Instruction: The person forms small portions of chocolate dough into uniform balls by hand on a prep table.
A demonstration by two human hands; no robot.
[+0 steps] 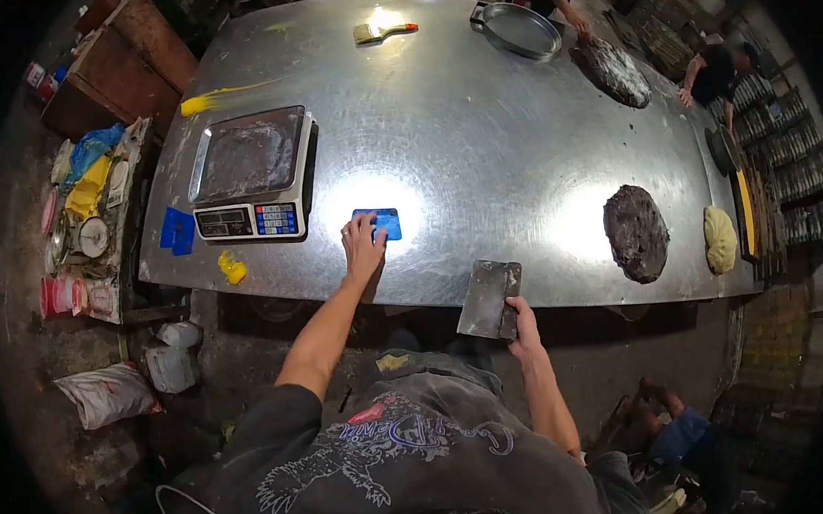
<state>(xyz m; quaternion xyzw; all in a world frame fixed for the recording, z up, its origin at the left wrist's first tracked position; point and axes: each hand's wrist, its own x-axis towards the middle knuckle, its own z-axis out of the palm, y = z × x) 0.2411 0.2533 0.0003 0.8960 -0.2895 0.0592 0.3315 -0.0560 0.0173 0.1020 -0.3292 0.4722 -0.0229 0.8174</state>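
My left hand (pixel 363 245) reaches over the steel table, its fingers and thumb curled on the left part of a flat blue plastic scraper (pixel 388 223). That scraper appears to lie against the tabletop. In my right hand (pixel 524 327) is a wide metal dough scraper (pixel 489 300), gripped by its right edge and held at the table's front edge. Its grey blade is smeared and worn.
A digital scale (pixel 250 168) stands left on the steel table (pixel 443 127), near a second blue scraper (pixel 177 231) and yellow dough (pixel 232 267). Dark dough (pixel 636 234) and pale dough (pixel 720 240) lie right. Beyond are a brush (pixel 384 32), a round pan (pixel 517 30) and co-workers.
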